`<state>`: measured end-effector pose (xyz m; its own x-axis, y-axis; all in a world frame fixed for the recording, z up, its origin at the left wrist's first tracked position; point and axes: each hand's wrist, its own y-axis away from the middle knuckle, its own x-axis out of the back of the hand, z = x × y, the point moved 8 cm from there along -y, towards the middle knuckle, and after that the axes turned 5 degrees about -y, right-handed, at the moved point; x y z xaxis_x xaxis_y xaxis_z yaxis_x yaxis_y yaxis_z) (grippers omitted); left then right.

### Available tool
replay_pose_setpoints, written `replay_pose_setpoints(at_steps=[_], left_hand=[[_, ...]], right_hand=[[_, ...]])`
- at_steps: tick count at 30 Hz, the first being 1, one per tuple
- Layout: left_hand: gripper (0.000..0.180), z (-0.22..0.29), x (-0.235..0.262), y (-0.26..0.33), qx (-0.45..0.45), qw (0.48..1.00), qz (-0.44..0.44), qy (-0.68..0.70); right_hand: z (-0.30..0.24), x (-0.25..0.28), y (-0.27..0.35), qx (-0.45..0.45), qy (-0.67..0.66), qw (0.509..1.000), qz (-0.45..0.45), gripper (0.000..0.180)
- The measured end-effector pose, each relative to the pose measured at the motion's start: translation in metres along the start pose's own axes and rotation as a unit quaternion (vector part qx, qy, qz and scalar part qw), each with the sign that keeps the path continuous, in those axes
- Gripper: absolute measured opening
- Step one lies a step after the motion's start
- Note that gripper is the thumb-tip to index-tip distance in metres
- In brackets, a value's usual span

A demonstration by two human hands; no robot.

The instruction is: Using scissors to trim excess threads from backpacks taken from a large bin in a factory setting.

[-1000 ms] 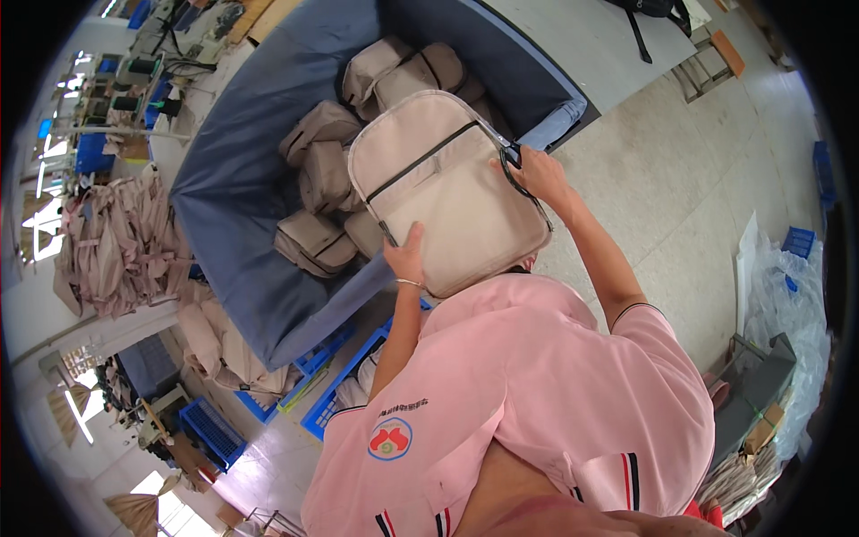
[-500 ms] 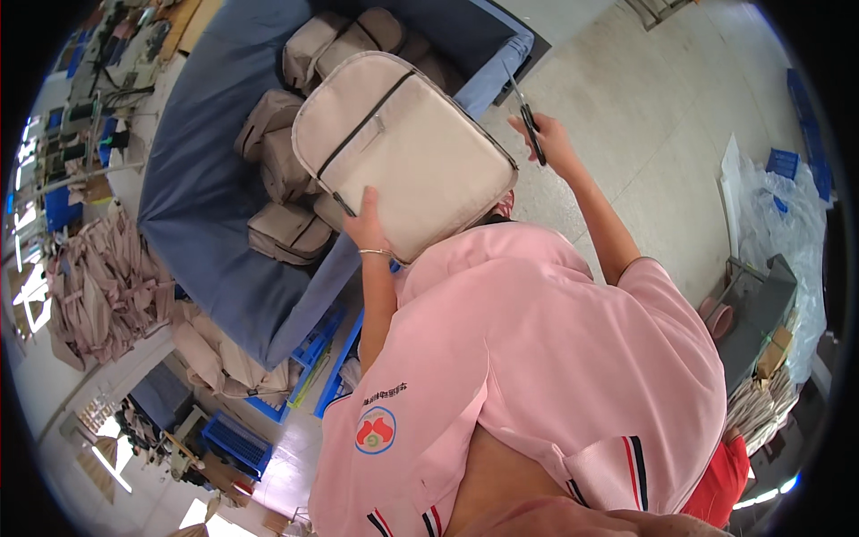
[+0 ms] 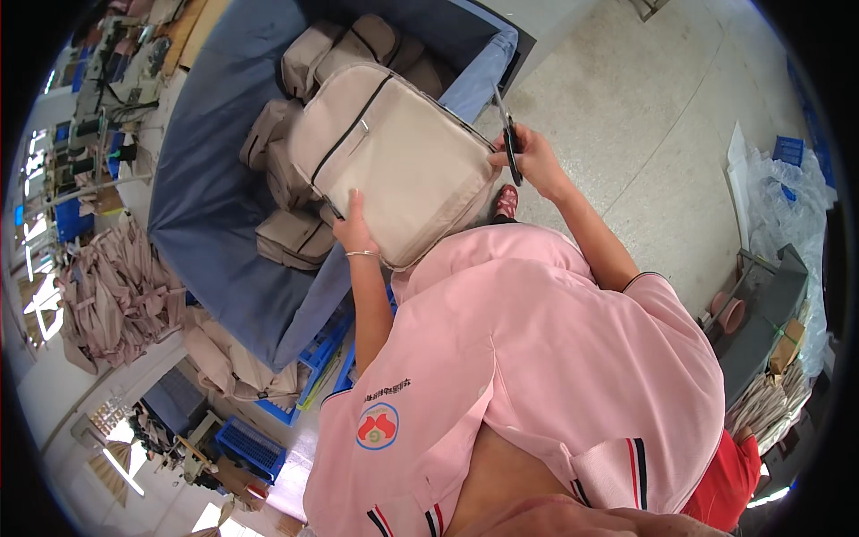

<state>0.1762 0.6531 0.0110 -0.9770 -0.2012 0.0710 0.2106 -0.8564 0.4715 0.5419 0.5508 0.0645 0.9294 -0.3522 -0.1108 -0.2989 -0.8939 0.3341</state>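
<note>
We take the blue fabric bin [image 3: 201, 224] as our reference. The beige bag [image 3: 403, 161] is held up at the bin's right side, overlapping its opening in our view; a dark zipper [image 3: 353, 125] crosses its upper part. Left hand [image 3: 356, 234], nearer the bin: grip pinching the bag's left edge, thumb flat on the front panel. Right hand [image 3: 539, 166], just off the bin's right corner: grip closed round the black handles of the scissors [image 3: 513, 152], blades pointing up toward that corner. Its fingertips sit at the bag's right edge; we cannot tell whether they pinch it too. Inside the bin we see several boxy tan bags [image 3: 291, 238]. Left of the bin: bunched fabric pieces [image 3: 121, 286]. Well right of it: clear plastic sheeting [image 3: 783, 210].
</note>
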Motion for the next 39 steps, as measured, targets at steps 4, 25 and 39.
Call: replay_pose_setpoints(at_steps=[4,25,39], left_hand=[[0.058,-0.011,0.009,0.000,0.075,0.997,0.029,0.010],[0.057,-0.036,-0.006,0.069,0.092,0.993,-0.017,0.067],[0.059,-0.046,-0.004,0.073,0.079,0.992,0.056,0.085]], right_hand=[[-0.010,-0.010,-0.011,-0.034,-0.164,0.986,-0.022,0.029],[0.016,0.013,-0.019,-0.072,-0.204,0.976,-0.007,0.030],[-0.013,0.004,-0.042,-0.012,-0.042,0.999,-0.002,0.028]])
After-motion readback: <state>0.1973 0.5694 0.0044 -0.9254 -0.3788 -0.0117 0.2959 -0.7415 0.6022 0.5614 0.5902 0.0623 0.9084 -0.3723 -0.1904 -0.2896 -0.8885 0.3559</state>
